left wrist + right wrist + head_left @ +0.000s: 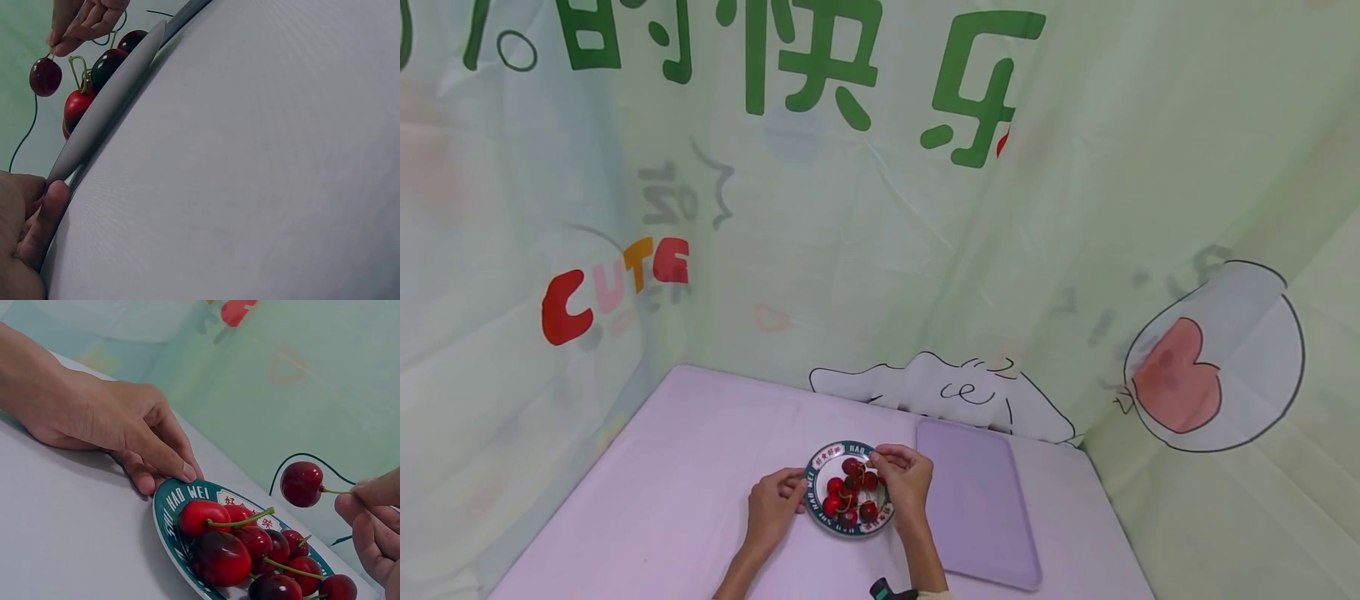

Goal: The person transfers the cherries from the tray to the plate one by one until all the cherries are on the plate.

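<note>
A small round plate with a green lettered rim (812, 500) stands on the table, bearing several dark red cherries (220, 559) with green stems. My left hand (769, 508) holds the plate's left edge, its thumb on the rim. In the right wrist view, a single cherry (302, 484) hangs above the plate's far side. Its stem is pinched between the thumb and fingertips of my right hand (907, 482). That lifted cherry (45, 77) also shows in the left wrist view, apart from the cherries on the plate.
A flat purple tray (981, 508) lies right of the plate, partly behind my right forearm. The pale table (647, 492) runs back to a printed cloth (850, 275) hanging behind and at both sides. A dark object (889, 590) shows by my right sleeve.
</note>
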Available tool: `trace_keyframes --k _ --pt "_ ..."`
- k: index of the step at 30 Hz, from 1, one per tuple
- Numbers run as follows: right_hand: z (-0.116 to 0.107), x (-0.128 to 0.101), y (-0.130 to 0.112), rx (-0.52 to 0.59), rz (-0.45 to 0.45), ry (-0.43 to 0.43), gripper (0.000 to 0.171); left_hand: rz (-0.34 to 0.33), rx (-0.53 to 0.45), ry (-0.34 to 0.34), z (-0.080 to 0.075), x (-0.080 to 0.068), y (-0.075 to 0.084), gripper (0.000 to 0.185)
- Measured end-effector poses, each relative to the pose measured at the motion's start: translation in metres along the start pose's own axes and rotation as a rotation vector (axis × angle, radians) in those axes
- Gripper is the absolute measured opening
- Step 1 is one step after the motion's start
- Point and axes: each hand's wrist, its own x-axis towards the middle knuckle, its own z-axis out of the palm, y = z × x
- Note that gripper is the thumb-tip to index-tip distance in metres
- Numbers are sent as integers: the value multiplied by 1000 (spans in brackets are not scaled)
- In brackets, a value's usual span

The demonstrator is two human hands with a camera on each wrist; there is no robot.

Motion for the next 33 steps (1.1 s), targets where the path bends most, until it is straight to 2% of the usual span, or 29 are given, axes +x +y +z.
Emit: trace_keyframes --k 11,19,24,28,33 --pt "5 11 13 7 -107 -8 13 -3 0 17 1 0 0 25" --pt "8 12 9 -50 -112 -41 10 -7 18 17 2 0 -1 25" --pt "11 14 14 -125 -124 -48 9 2 20 18 3 1 0 25" --pt "14 16 18 -216 -175 -50 6 -6 31 19 3 2 -3 25" --pt "17 12 13 -308 -222 -60 6 -12 30 13 3 1 -4 26"
